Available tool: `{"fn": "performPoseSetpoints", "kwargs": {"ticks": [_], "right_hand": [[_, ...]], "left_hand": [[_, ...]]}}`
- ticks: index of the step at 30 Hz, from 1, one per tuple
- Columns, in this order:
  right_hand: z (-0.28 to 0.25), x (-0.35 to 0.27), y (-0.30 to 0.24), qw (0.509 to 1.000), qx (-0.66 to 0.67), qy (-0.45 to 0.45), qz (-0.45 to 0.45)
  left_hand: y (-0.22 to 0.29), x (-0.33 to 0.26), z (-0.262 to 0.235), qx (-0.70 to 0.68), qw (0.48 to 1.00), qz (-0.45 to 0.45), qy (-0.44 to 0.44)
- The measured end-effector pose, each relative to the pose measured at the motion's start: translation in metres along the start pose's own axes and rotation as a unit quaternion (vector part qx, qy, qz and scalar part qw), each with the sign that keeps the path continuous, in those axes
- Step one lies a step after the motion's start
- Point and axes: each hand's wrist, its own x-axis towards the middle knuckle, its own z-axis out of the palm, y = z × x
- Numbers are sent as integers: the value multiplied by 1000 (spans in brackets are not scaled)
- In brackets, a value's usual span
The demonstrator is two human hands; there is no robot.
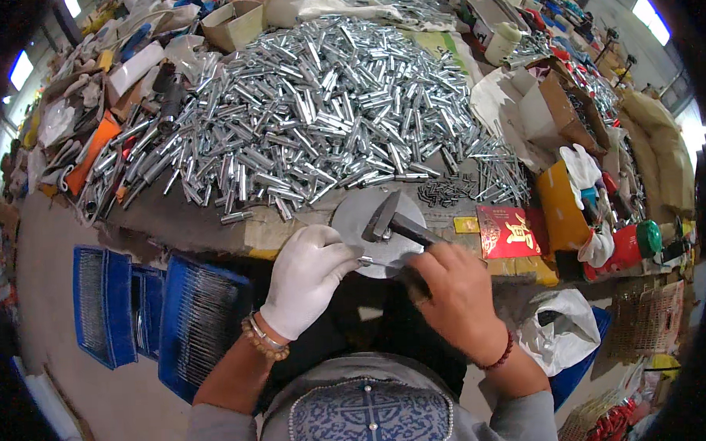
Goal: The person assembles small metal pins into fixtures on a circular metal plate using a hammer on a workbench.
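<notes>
My left hand [307,276], in a white glove, pinches a small metal pin [370,261] against a round grey steel plate [358,217] at the bench's near edge. My right hand [457,295], bare, is closed around the handle of a hammer whose dark head [382,217] rests just above the plate. A huge heap of shiny short metal tubes [318,105] covers the bench behind the plate. A small cluster of dark pins [444,190] lies to the right of the plate.
Blue crates [193,319] of thin metal parts stand on the floor at left. A red packet [507,232], a yellow box [558,205], a red jug with green lid [632,246] and cardboard boxes [567,108] crowd the right. A white bag [563,330] lies lower right.
</notes>
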Motion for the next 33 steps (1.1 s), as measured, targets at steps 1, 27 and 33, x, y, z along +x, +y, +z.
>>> {"fn": "performPoseSetpoints", "kwargs": {"ticks": [1, 27, 33], "right_hand": [[5, -5, -6, 1000, 7, -15, 25], [30, -19, -19, 850, 463, 20, 252], [39, -12, 6, 874, 433, 16, 221]], "left_hand": [[0, 0, 1, 5, 1000, 2, 2], [-13, -109, -27, -283, 858, -359, 234], [-111, -280, -36, -119, 731, -552, 384]]}}
